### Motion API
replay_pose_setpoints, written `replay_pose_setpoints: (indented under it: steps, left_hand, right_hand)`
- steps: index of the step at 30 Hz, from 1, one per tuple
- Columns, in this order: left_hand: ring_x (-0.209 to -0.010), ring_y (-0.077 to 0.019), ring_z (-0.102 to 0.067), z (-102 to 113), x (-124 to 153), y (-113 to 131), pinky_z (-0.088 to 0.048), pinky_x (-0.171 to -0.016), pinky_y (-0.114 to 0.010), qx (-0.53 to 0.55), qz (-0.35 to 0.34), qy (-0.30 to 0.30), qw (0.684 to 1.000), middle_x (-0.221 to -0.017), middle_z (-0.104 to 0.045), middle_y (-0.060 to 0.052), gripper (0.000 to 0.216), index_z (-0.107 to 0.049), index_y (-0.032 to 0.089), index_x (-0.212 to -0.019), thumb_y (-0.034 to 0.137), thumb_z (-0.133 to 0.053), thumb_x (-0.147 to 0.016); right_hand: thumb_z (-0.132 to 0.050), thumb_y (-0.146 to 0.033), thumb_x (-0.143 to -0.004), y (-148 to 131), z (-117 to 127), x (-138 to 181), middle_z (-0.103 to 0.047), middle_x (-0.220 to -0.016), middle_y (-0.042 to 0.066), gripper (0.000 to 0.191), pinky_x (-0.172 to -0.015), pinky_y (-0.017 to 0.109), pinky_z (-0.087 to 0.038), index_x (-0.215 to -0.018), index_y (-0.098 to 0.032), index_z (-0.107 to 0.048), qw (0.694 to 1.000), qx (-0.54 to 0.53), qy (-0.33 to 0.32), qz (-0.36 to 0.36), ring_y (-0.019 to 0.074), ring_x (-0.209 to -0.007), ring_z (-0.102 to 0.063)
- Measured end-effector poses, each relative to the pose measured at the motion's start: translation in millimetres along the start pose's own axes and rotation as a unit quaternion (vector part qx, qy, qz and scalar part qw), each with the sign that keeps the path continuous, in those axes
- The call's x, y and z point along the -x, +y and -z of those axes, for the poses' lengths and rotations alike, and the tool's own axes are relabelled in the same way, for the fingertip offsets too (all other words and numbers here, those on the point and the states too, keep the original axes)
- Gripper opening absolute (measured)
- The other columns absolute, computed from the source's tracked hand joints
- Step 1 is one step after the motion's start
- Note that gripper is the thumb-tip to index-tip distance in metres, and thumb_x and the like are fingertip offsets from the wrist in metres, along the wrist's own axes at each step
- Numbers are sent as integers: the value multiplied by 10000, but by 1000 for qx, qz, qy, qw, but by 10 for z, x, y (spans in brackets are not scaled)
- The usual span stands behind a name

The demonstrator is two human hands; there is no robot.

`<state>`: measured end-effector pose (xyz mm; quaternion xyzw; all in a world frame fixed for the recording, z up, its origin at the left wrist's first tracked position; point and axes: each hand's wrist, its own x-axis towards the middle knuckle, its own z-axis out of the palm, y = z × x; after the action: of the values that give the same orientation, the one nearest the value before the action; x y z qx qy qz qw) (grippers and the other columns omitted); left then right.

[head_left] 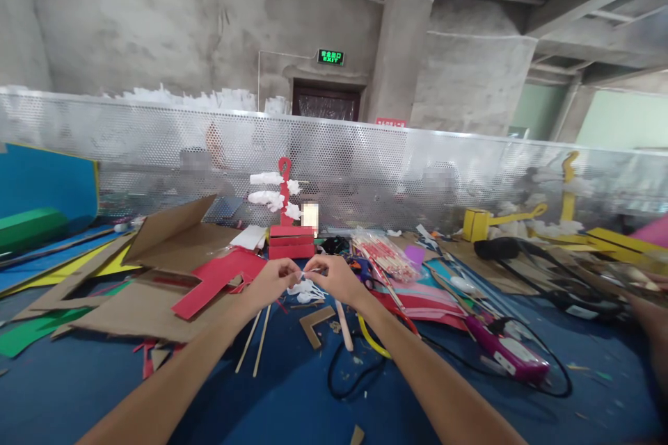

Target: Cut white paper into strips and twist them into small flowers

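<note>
Looks like a craft workshop in a raw concrete building: bare grey wall [156,21], green exit sign [330,57] above a door [326,103], perforated metal screen [167,132], cardboard pieces [125,311] strewn across a blue tabletop [292,403].

Centre: hooked stand [284,215], red, with white tufts [266,199]; loose cut-outs [307,290], white. Middle band: perforated screen [360,153], silver-grey, dotted. Lower right: boxy device [526,363], purple; upper centre: exit sign [330,57], green on black.
</note>
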<state>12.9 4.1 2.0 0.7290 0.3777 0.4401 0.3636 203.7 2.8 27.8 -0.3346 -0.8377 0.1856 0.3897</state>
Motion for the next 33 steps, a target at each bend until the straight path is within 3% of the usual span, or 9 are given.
replay_pose_setpoints:
  steps: [11,17,24,30,33]
  left_hand:
    - [-579,-127,-541,-20,27,63,-415,-571,-237,1,10,-5,1000,-667,-620,-35,314,-615,127,-749,440,-617,-730]
    - [-578,-124,-526,-14,47,133,-393,-553,-229,-16,16,-10,1000,-668,-607,-25,269,-608,130,-769,396,-592,-737]
    - [-581,-121,-499,5,70,137,-368,-554,-228,-47,8,-45,998,-648,-581,-7,169,-596,136,-771,292,-532,-765]
    - [-629,-136,-554,-12,56,8,-418,-608,-249,1,28,-52,998,-721,-638,-43,257,-559,142,-796,397,-526,-800]
    - [-605,-128,-554,-12,37,-39,-423,-597,-249,19,32,-49,998,-727,-650,-48,288,-536,143,-816,431,-538,-800]
  right_hand:
    - [-579,-233,-818,2,-23,12,-664,-754,15,88,-654,222,-407,-804,-172,-641,998,65,16,18,137,-690,-593]
    - [-556,-265,-846,31,-31,5,-663,-720,9,147,-662,223,-383,-774,-183,-655,993,114,19,23,133,-661,-574]
    - [-481,-326,-896,89,0,4,-643,-585,6,344,-592,218,-352,-651,-166,-662,993,112,-31,8,119,-562,-569]
    - [-601,-271,-809,95,22,-9,-705,-766,16,143,-641,215,-407,-876,-178,-685,1000,26,6,-3,140,-687,-624]
    - [-617,-266,-790,85,31,-8,-705,-765,23,123,-640,218,-421,-850,-163,-647,1000,-4,19,-19,144,-694,-634]
